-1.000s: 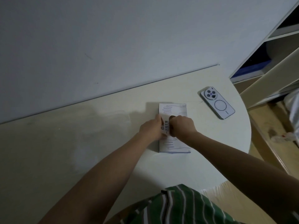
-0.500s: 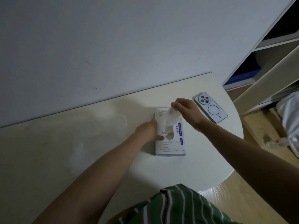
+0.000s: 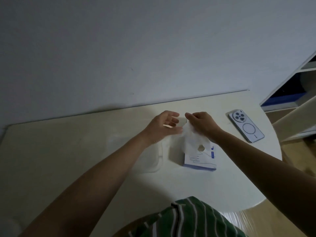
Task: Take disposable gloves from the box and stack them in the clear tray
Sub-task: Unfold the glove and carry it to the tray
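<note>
**Left hand off the box, glove up**

Since half a second back, left hand [image 3: 162, 129] has let go of the box [image 3: 201, 158] and risen, fingers [image 3: 172, 115] spread and loose, holding nothing. Right hand [image 3: 203, 125] has drawn the glove [image 3: 191, 137] higher and pinches its top. The film hangs down over the box's far half; can't tell if its tail is clear of the slot.

Clear tray [image 3: 153, 161] sits just left of the box on the counter [image 3: 68, 151], faint in the dim light.

Risks, as I judge them:
- Nothing pins the box now. If the tail snags, the box could lift or skid.
- A second glove may trail out.
- Thin film could crumple or miss the hard-to-see tray.
</note>
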A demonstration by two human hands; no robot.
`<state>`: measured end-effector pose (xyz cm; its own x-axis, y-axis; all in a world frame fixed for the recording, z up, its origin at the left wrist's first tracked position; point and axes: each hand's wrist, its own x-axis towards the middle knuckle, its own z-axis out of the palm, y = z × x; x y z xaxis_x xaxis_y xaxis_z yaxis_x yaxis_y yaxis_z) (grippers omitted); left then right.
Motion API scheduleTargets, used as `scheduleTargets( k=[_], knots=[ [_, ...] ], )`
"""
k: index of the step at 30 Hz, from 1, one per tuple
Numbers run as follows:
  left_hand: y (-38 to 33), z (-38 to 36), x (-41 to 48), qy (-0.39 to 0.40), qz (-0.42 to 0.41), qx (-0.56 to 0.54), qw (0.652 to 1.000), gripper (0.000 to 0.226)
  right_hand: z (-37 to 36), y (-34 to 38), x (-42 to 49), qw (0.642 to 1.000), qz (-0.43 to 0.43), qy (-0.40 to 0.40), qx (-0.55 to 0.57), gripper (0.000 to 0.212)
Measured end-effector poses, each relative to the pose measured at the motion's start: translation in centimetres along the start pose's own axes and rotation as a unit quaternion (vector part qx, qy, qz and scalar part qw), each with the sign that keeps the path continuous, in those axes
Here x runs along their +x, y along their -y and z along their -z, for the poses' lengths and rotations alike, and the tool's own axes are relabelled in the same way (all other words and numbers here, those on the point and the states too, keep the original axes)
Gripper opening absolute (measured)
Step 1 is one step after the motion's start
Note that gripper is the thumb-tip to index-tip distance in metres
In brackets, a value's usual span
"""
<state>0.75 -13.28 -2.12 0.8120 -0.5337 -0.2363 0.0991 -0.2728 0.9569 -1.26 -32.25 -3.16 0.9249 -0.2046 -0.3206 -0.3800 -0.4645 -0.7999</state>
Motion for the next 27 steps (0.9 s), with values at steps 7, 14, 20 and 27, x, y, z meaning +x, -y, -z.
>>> scheduleTargets(
  k=[7,14,20,27],
  knots=[
    [1.7,3.1,-2.7,-0.033,-0.017,0.07,0.997,0.058,-3.7,3.9,-0.6,0.994,-0.033,0.079,0.062,0.043],
    [2.6,5.7,-5.0,-0.072,0.016,0.065,0.995,0.028,-6.3,7.7,-1.1,0.978,-0.041,0.119,0.168,0.048],
    [4.0,10.7,-6.7,-0.246,0.086,-0.106,0.96,0.031,-7.9,8.2,-1.8,0.936,-0.023,0.314,0.157,0.044],
    [6.1,11.3,-7.7,-0.289,0.237,-0.229,0.899,0.017,-11.6,7.7,-2.6,0.974,0.005,0.214,0.077,0.017]
  ],
)
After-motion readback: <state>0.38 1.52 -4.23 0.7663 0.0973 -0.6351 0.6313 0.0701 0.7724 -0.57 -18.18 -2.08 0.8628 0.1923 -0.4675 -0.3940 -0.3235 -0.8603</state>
